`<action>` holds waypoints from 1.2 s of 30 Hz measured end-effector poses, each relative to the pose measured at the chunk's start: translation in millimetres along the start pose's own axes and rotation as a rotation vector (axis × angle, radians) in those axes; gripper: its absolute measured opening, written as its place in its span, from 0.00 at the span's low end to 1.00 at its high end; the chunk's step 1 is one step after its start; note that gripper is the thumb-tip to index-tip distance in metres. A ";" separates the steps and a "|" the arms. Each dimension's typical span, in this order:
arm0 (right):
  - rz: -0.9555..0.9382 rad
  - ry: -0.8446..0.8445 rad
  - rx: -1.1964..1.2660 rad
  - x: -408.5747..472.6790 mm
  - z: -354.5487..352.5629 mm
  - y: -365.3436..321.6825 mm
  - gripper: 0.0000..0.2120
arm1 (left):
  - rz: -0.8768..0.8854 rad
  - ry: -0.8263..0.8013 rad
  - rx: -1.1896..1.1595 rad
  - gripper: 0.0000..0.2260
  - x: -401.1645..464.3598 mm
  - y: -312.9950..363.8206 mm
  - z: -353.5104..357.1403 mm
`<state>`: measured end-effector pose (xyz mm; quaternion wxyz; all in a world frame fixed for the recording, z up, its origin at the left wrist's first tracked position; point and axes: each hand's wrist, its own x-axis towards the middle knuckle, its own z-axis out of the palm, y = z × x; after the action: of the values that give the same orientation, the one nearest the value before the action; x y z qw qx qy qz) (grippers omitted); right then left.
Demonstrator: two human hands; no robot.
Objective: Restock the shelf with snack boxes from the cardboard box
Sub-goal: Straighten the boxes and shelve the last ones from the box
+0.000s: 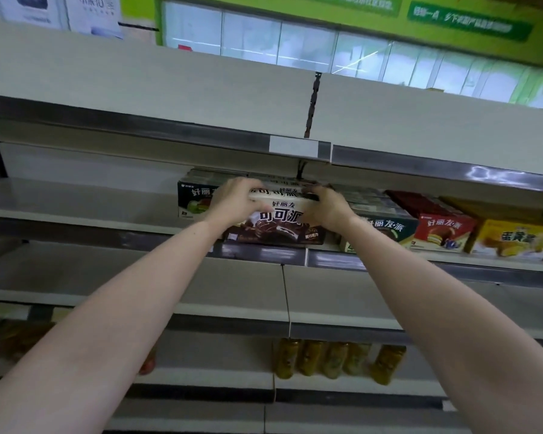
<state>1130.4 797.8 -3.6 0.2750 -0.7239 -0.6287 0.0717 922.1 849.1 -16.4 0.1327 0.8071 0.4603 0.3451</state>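
Observation:
Both my arms reach up to the second shelf (pixel 76 211). A brown-and-white cocoa pie snack box (pixel 282 227) stands at the shelf's front edge, with another like it lying on top (pixel 279 193). My left hand (pixel 235 202) grips the left end of the upper box and my right hand (pixel 326 209) grips its right end. Behind on the left is a dark green snack box (pixel 195 202). The cardboard box is out of view.
To the right on the same shelf stand a green box (pixel 386 230), a red box (pixel 442 233) and a yellow box (pixel 514 242). The shelf above (pixel 138 89) sits close overhead. Bottles (pixel 336 358) stand on a lower shelf.

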 end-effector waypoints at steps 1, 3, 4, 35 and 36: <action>-0.029 0.017 -0.073 -0.3 0.3 1.1 0.35 | 0.001 -0.003 0.004 0.29 3.5 2.3 4.3; -0.055 0.042 -0.217 -0.2 2.6 6.2 0.33 | 0.052 -0.028 0.065 0.29 8.4 2.7 15.5; -0.065 0.042 -0.281 0.4 5.2 10.0 0.31 | 0.089 -0.034 0.116 0.29 11.0 1.3 21.8; 0.068 -0.002 -0.518 78.5 39.0 32.7 0.41 | 0.068 -0.036 0.653 0.39 81.1 5.3 98.9; 0.094 -0.005 -0.533 80.6 40.9 30.5 0.44 | 0.071 -0.035 0.653 0.38 83.0 5.9 101.1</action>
<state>1154.7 885.2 -33.3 0.0696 -0.7989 -0.5917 -0.0820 1022.7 925.7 -50.7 -0.1371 0.8283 0.5160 0.1699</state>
